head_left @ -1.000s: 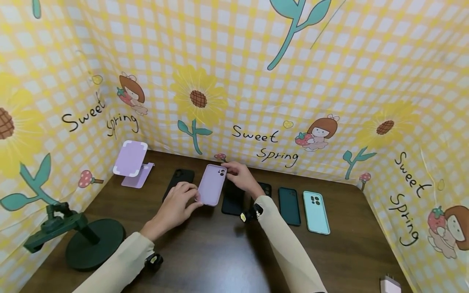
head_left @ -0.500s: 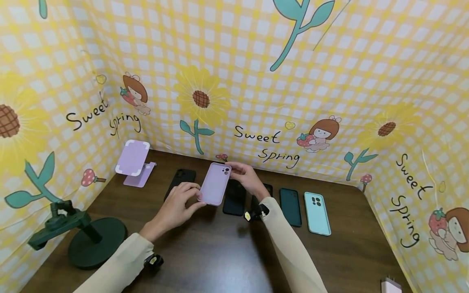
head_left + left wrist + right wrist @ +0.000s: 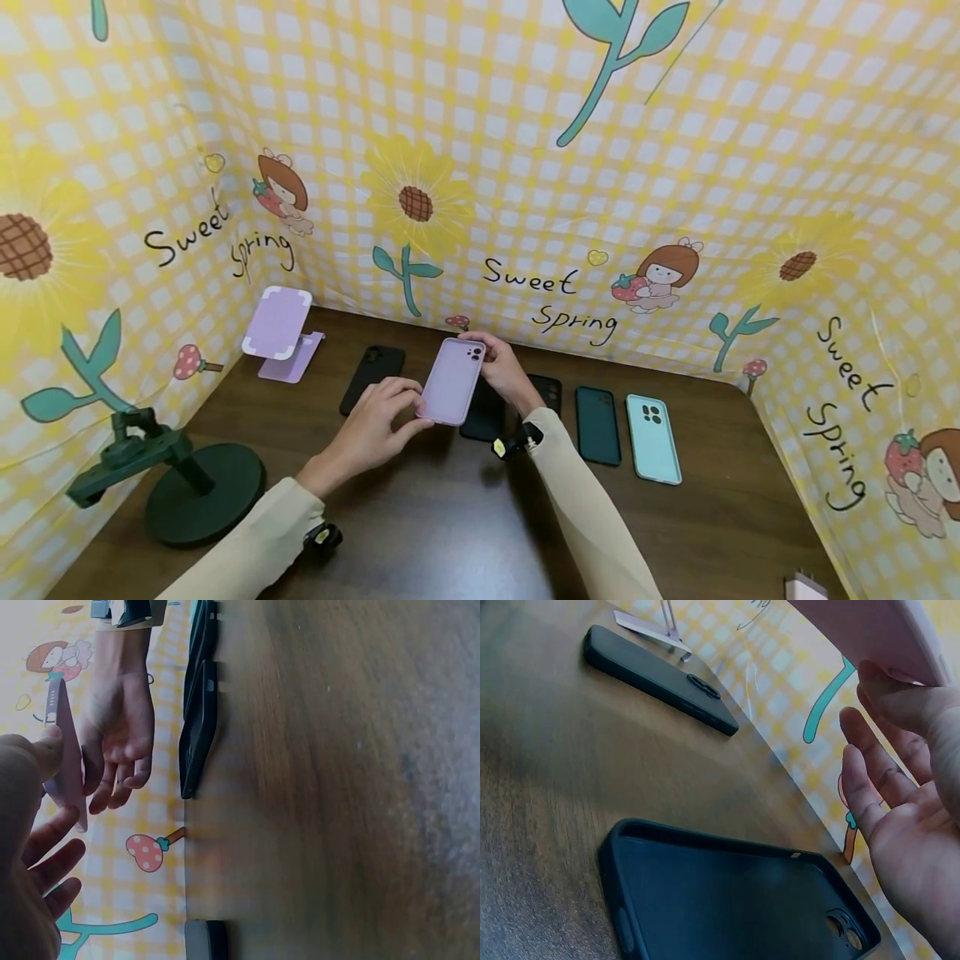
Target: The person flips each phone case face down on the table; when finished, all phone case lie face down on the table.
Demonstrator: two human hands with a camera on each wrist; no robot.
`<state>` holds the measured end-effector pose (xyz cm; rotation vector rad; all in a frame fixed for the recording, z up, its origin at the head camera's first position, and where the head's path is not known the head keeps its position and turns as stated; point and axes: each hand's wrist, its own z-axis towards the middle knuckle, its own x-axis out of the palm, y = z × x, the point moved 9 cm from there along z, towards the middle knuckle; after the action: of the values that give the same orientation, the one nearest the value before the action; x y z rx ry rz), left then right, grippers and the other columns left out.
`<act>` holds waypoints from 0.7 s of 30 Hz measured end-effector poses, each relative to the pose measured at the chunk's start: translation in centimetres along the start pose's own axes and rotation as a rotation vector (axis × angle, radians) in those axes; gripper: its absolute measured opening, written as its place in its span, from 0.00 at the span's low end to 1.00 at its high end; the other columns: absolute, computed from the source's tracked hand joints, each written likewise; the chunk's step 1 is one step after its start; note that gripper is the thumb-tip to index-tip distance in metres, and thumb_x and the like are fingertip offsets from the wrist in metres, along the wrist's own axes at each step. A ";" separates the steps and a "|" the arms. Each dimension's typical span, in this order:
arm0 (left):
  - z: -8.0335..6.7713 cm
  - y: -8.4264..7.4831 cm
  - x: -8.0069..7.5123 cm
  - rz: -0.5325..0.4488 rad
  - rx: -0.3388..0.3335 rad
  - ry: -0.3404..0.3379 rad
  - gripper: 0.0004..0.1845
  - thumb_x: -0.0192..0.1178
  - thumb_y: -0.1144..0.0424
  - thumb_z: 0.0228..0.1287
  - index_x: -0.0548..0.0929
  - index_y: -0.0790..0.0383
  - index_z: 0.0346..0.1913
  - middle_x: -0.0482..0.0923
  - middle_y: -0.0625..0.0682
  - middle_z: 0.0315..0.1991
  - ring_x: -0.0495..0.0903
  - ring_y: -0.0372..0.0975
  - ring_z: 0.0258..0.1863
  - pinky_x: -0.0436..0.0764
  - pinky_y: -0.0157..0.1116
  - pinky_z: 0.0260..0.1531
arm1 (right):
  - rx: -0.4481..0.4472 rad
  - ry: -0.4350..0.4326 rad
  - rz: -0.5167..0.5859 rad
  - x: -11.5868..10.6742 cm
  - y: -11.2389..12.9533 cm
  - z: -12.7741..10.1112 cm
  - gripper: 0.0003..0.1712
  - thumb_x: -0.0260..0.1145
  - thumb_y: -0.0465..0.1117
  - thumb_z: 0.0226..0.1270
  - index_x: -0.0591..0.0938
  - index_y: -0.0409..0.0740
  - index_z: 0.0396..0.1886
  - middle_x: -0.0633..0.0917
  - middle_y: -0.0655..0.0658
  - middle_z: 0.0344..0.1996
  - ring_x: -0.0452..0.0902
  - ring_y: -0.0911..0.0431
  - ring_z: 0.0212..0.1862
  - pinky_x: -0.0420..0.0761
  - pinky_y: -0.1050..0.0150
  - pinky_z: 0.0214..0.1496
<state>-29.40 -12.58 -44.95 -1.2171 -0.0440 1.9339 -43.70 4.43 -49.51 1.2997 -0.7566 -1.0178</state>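
Note:
Both hands hold a lilac phone case [image 3: 452,382] just above the brown table [image 3: 450,533], its back and camera cut-out facing up. My left hand [image 3: 408,407] pinches its near end, and my right hand [image 3: 487,354] grips the far end by the camera cut-out. In the left wrist view the lilac case [image 3: 66,769] shows edge-on between my left hand [image 3: 45,787] and right hand [image 3: 112,750]. In the right wrist view the lilac case [image 3: 870,630] sits above my right hand [image 3: 889,697]. An empty black case [image 3: 735,892] lies open side up below.
Several cases lie in a row: black [image 3: 371,377], black [image 3: 483,412] under the hands, black [image 3: 543,390], dark green [image 3: 597,423], mint [image 3: 652,437]. A lilac phone stand [image 3: 279,333] is at the back left, a dark green stand [image 3: 180,492] at the front left. A patterned backdrop [image 3: 525,167] encloses the table.
Both hands have carried the lilac case slightly to the right and tilted it a little. The cases on the table have not moved.

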 end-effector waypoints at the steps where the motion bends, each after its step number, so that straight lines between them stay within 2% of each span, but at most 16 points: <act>1: 0.0 0.0 0.0 -0.002 0.000 0.000 0.12 0.75 0.54 0.60 0.80 0.48 0.33 0.83 0.49 0.52 0.78 0.44 0.56 0.73 0.48 0.52 | 0.000 0.000 0.001 0.0 0.0 0.0 0.24 0.60 0.24 0.72 0.78 0.36 0.66 0.82 0.35 0.61 0.83 0.64 0.48 0.81 0.67 0.47; 4: -0.1 0.0 -0.1 -0.012 -0.002 0.001 0.11 0.75 0.54 0.61 0.80 0.48 0.33 0.83 0.49 0.52 0.78 0.44 0.56 0.73 0.48 0.52 | -0.004 0.002 0.001 0.1 0.0 0.0 0.23 0.60 0.23 0.72 0.78 0.36 0.65 0.81 0.33 0.62 0.82 0.63 0.49 0.81 0.67 0.48; 10: -0.2 0.4 -0.2 -0.062 -0.031 0.021 0.09 0.73 0.56 0.63 0.81 0.44 0.36 0.84 0.46 0.53 0.80 0.43 0.57 0.73 0.51 0.54 | -0.013 0.025 -0.014 0.0 0.1 -0.1 0.22 0.59 0.24 0.73 0.79 0.38 0.64 0.82 0.36 0.65 0.82 0.61 0.52 0.81 0.67 0.49; 16: -0.2 0.9 0.0 -0.109 -0.062 0.044 0.06 0.71 0.57 0.65 0.83 0.42 0.39 0.86 0.44 0.55 0.82 0.42 0.59 0.73 0.52 0.55 | -0.034 0.077 0.046 0.1 0.2 0.0 0.21 0.59 0.25 0.74 0.77 0.36 0.64 0.81 0.35 0.66 0.83 0.59 0.58 0.83 0.66 0.54; 21: 0.0 0.7 -0.1 -0.121 -0.068 0.051 0.06 0.72 0.56 0.64 0.84 0.42 0.39 0.87 0.45 0.54 0.83 0.42 0.58 0.74 0.50 0.55 | -0.024 0.104 0.071 0.2 0.0 0.1 0.21 0.59 0.27 0.75 0.76 0.34 0.65 0.81 0.34 0.65 0.83 0.58 0.59 0.83 0.65 0.56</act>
<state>-29.84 -13.10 -45.22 -1.2780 -0.1544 1.8084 -43.71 4.17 -49.54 1.2861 -0.7040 -0.8935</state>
